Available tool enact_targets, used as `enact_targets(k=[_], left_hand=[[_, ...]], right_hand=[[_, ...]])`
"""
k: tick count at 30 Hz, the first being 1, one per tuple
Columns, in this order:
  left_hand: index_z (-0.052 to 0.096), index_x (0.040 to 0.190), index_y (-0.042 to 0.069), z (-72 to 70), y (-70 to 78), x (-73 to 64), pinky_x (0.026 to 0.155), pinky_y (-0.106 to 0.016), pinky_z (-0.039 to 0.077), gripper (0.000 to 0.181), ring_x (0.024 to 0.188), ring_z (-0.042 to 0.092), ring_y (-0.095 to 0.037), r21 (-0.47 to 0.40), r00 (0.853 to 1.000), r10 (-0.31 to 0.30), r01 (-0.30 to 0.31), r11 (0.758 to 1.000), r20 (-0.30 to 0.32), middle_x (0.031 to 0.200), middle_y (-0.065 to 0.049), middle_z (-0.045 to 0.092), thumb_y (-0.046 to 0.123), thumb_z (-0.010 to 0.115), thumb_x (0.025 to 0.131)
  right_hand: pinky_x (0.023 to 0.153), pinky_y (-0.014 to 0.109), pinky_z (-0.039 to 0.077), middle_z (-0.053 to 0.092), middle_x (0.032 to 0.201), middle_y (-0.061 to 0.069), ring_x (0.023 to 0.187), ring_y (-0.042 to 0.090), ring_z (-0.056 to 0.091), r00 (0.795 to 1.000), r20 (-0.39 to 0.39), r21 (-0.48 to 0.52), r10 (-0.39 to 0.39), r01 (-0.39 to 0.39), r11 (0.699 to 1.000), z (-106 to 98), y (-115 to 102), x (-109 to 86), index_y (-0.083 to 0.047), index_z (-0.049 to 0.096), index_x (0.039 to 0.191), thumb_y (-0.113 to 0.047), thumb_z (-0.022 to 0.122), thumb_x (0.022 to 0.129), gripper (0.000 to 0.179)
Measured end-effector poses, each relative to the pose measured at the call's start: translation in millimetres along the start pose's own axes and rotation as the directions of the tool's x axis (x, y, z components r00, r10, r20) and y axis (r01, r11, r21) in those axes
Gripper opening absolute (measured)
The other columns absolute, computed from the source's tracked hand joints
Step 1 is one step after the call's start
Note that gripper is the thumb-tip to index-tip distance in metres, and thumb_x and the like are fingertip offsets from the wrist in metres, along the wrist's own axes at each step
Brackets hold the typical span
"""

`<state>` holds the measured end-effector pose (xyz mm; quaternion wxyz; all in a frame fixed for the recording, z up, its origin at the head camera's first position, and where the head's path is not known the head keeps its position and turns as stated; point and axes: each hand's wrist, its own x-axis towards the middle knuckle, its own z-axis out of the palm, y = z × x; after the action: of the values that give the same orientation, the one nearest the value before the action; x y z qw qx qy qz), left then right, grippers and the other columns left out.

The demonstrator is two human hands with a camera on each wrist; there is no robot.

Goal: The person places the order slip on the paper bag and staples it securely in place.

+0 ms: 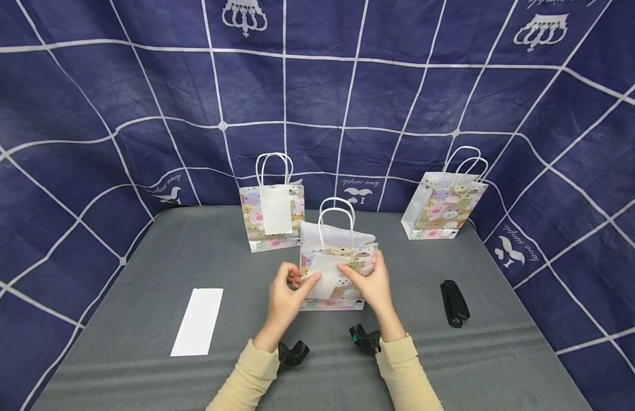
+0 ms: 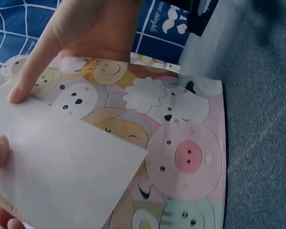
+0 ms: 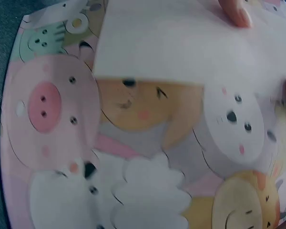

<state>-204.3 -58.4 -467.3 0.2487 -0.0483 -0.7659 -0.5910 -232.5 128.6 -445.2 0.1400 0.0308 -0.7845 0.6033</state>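
As thumbs [image 1: 308,285] press a white card [image 1: 325,289], left [image 1: 285,295] and right hands [image 1: 375,286] grip the patterned bag [image 1: 344,291]; both partly closed

The blue white-gridded cloth [image 1: 317,91] bears the white words "love simple" [image 1: 361,183] in several places, the lower ones accompanied by a moustache sign [image 1: 358,192], a small heart [image 1: 352,200] and the letter "I" [image 1: 362,200], with crown emblems [image 1: 244,12] higher up.
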Motion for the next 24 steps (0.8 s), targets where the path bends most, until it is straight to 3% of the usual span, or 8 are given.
enact_targets(k=[5,6,11,14,16,19,24], left_hand=[[0.047,0.080,0.011,-2.4,-7.3,0.2,0.059,-0.027,0.039,0.038,0.063,0.047,-0.013,-0.006,0.997,0.063,-0.063,0.998,0.042,0.068,0.002,0.048,0.025,0.082,0.073],[0.048,0.080,0.010,-4.0,-1.9,0.2,0.061,-0.030,0.040,0.037,0.065,0.048,-0.016,-0.009,0.996,0.075,-0.075,0.997,0.046,0.070,0.000,0.048,0.023,0.082,0.073],[0.048,0.077,0.001,-11.6,18.0,2.4,0.075,-0.045,0.043,0.035,0.091,0.054,-0.028,-0.005,0.986,0.158,-0.158,0.987,0.055,0.098,-0.013,0.057,0.009,0.082,0.071],[0.050,0.077,0.002,-11.5,7.2,5.1,0.077,-0.049,0.043,0.035,0.099,0.055,-0.028,-0.022,0.984,0.166,-0.165,0.986,0.057,0.109,-0.013,0.059,0.009,0.083,0.070],[0.054,0.081,0.005,-10.4,-4.2,6.5,0.079,-0.049,0.043,0.032,0.098,0.056,-0.024,-0.029,0.986,0.158,-0.157,0.987,0.047,0.108,-0.008,0.061,0.011,0.083,0.071],[0.061,0.091,0.009,-11.9,-8.1,7.0,0.080,-0.044,0.045,0.030,0.093,0.057,-0.018,-0.032,0.989,0.146,-0.144,0.989,0.037,0.102,-0.001,0.063,0.016,0.083,0.072],[0.072,0.092,0.012,-13.2,-7.9,7.2,0.076,-0.035,0.050,0.024,0.083,0.062,-0.014,-0.041,0.989,0.141,-0.139,0.989,0.049,0.089,0.004,0.068,0.020,0.082,0.073]], right_hand=[[0.079,0.034,0.042,0.055,0.107,0.018,0.093,0.023,0.051,0.999,-0.038,0.002,-0.016,0.016,1.000,0.7,-29.5,-10.3,0.004,0.043,0.122,-0.007,0.080,0.073,0.062],[0.079,0.035,0.042,0.055,0.107,0.019,0.093,0.024,0.051,0.999,-0.043,-0.008,-0.017,0.017,1.000,0.5,-34.2,-11.9,0.005,0.042,0.122,-0.007,0.079,0.074,0.062],[0.076,0.039,0.044,0.058,0.104,0.014,0.090,0.024,0.055,0.998,-0.057,-0.073,-0.042,0.038,0.997,0.9,-9.9,-5.0,-0.005,0.043,0.124,-0.024,0.081,0.074,0.066],[0.071,0.039,0.045,0.060,0.099,0.011,0.086,0.025,0.057,0.998,-0.054,-0.162,-0.044,0.034,0.986,-0.8,-0.7,-2.3,-0.010,0.045,0.123,-0.038,0.080,0.074,0.067],[0.068,0.039,0.045,0.061,0.095,0.011,0.083,0.025,0.057,0.998,-0.049,-0.231,-0.034,0.022,0.973,-2.8,-3.8,-3.4,-0.010,0.046,0.122,-0.044,0.078,0.074,0.067],[0.064,0.039,0.045,0.061,0.089,0.012,0.078,0.026,0.056,0.999,-0.049,-0.316,-0.021,0.005,0.949,-5.4,-7.1,-4.1,-0.011,0.048,0.117,-0.051,0.074,0.075,0.065],[0.066,0.043,0.045,0.060,0.089,0.015,0.080,0.029,0.056,0.999,-0.042,-0.341,-0.003,-0.011,0.940,-8.2,-9.9,-4.1,-0.008,0.047,0.117,-0.053,0.071,0.077,0.065]])
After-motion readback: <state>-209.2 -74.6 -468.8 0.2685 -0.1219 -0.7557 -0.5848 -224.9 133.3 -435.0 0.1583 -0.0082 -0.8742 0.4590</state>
